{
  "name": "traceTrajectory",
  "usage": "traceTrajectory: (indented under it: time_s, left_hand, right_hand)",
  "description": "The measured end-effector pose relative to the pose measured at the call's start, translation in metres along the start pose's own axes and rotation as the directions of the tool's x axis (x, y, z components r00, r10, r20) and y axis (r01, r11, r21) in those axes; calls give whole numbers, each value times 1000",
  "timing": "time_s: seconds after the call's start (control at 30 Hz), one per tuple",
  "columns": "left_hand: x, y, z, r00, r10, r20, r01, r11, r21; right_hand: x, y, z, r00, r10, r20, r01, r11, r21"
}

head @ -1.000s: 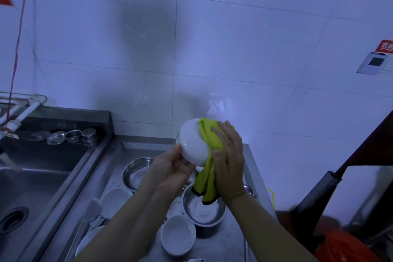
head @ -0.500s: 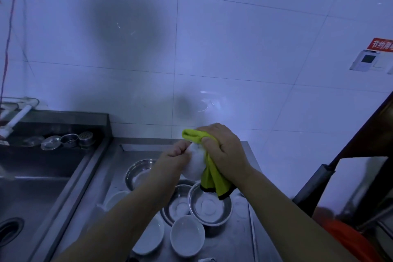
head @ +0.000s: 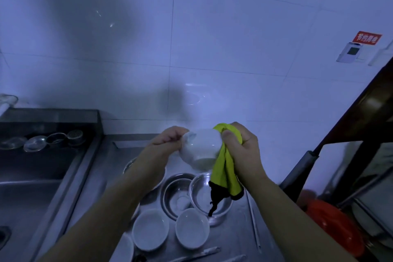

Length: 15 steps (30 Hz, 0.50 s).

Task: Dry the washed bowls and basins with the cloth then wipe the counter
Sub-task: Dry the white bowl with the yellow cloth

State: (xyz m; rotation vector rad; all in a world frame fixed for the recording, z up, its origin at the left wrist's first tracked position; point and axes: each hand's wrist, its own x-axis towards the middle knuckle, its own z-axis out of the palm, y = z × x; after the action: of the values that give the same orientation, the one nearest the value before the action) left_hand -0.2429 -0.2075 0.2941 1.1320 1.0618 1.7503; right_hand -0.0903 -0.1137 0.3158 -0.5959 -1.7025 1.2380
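I hold a small white bowl [head: 200, 149] in the air above the steel counter [head: 238, 238], tilted with its base toward me. My left hand [head: 168, 139] grips its left rim. My right hand [head: 240, 147] presses a yellow cloth with a black edge [head: 225, 174] against the bowl's right side; the cloth hangs down below the hand. Below on the counter stand two steel basins [head: 178, 189] [head: 202, 189] and two white bowls [head: 150, 228] [head: 192, 227]. A third steel basin is mostly hidden behind my left forearm.
A steel sink [head: 32, 187] lies to the left, with several small metal lids [head: 34, 143] on its back ledge. Utensils [head: 197, 254] lie at the counter's front edge. A red object [head: 331, 225] and a dark handle [head: 299, 168] sit on the right. White tiled wall behind.
The bowl has been turned in my hands, so its base now faces me. The cloth has shifted from over the rim to the bowl's right side. My view has tilted downward.
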Motion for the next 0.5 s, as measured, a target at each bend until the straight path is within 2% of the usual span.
traceTrajectory:
  time_s: [0.1,0.17,0.33,0.4,0.5]
  left_hand:
    - [5,2,3,993,-4,118,-25,970,241]
    - [7,-1,9,988,-40,148,-14,938,347]
    - [13,-15,36,991,-98,86,88,990,114]
    - [18,-23,48,990,-127,57,123,990,74]
    - [26,-42,71,979,-203,22,202,978,52]
  right_hand:
    - [-9,0,-1,997,-80,-4,78,980,-184]
    - [-13,1,-5,995,-95,-11,90,971,-221]
    - [-14,12,-33,995,-74,-73,58,978,-201]
    - [-11,21,-52,993,-37,-109,20,988,-155]
    - [-7,41,-86,994,-11,-112,-13,978,-209]
